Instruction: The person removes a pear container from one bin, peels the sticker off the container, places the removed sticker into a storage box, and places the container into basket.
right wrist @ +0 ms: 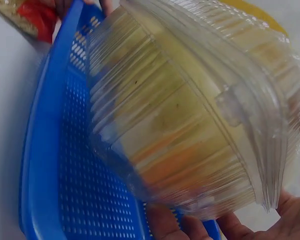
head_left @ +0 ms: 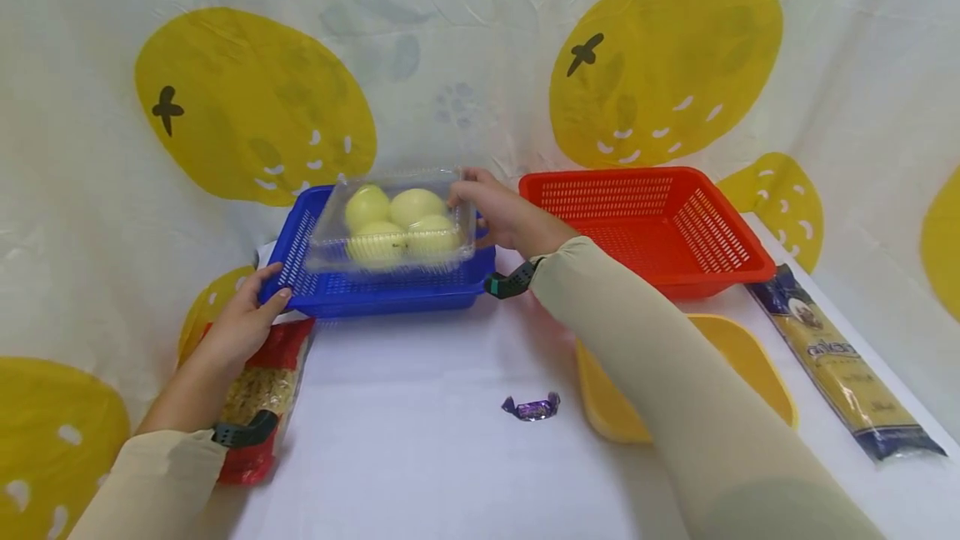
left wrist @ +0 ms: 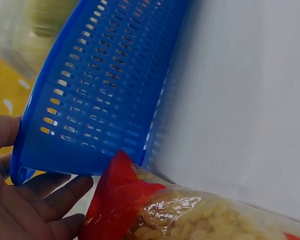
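A clear plastic clamshell box point(head_left: 327, 247) with several yellow-green apples point(head_left: 417, 208) inside is held over the blue basket point(head_left: 390, 304). My right hand point(head_left: 501, 208) grips the box by its right side, thumb above and fingers underneath, as the right wrist view shows. The box looks tilted in that view, its lid edge point(right wrist: 230, 100) toward the camera. At the basket's front left corner, my left hand point(head_left: 242, 322) pinches the rim between thumb and fingers. A red-ended bag of pasta point(left wrist: 185, 212) lies right beside the left fingers, partly under that forearm in the head view.
To the right stands a red basket point(head_left: 637, 282), with a yellow tray point(head_left: 757, 365) before it, partly behind my right sleeve. A long pasta packet point(head_left: 840, 357) lies at the right edge. One purple-wrapped candy point(head_left: 534, 408) rests on the white tabletop. A patterned curtain point(head_left: 465, 40) hangs behind.
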Tool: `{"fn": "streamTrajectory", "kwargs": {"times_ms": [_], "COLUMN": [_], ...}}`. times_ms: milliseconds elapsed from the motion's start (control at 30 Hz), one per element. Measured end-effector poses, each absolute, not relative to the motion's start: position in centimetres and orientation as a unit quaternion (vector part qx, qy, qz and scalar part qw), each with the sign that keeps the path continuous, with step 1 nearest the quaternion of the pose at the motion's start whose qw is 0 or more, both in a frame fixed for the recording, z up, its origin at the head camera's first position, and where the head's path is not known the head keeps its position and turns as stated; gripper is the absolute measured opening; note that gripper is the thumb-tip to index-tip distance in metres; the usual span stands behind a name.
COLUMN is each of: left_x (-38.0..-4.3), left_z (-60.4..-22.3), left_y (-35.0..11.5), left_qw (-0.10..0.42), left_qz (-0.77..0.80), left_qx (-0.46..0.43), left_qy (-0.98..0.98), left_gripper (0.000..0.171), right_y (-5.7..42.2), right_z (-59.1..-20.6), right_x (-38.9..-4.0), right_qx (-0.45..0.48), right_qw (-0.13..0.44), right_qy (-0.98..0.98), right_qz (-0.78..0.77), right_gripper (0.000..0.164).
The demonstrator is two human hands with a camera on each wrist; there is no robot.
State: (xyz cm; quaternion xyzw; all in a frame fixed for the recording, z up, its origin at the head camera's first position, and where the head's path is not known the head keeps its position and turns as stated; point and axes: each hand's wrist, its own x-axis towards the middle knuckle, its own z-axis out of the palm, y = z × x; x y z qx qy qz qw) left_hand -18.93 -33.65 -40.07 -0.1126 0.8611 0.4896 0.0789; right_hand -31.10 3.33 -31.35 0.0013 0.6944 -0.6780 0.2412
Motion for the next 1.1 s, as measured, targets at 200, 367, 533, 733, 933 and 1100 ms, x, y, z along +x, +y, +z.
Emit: {"fn": "streamTrajectory", "kwargs": {"times_ms": [200, 367, 533, 733, 933, 1100], "left_x": [-18.9, -19.0, -19.0, -19.3, -19.3, -19.0], "left_z": [-40.1, -40.1, -40.0, -39.7, -39.7, -39.8], "left_y": [-33.5, -33.6, -33.6, -33.7, -33.6, -33.6], "left_qw": [0.078, 0.079, 0.084, 0.08, 0.083, 0.087], "left_qz": [0.488, 0.493, 0.494, 0.486, 0.483, 0.481], "left_qx": [-0.106, -0.104, -0.107, -0.105, -0.101, -0.106], "left_qy": [0.863, 0.86, 0.859, 0.864, 0.866, 0.866], "left_gripper": [0.071, 0.07, 0.07, 0.071, 0.071, 0.071], "right_y": [3.2, 2.7, 1.4, 0.2, -0.5, -0.8], "right_z": [-32.0, -32.2, -32.4, -32.9, -33.7, -35.1], "right_x": [-31.6, -31.4, -31.7, -32.6, -33.2, -33.6], "right_qx": [0.006, -0.009, -0.008, -0.006, -0.007, -0.006], "right_qw": [0.242, 0.241, 0.244, 0.235, 0.234, 0.245], "right_qy": [0.714, 0.732, 0.74, 0.756, 0.758, 0.751], "right_qz": [-0.657, -0.637, -0.627, -0.611, -0.609, -0.614], "right_gripper": [0.088, 0.087, 0.088, 0.092, 0.092, 0.09]}}
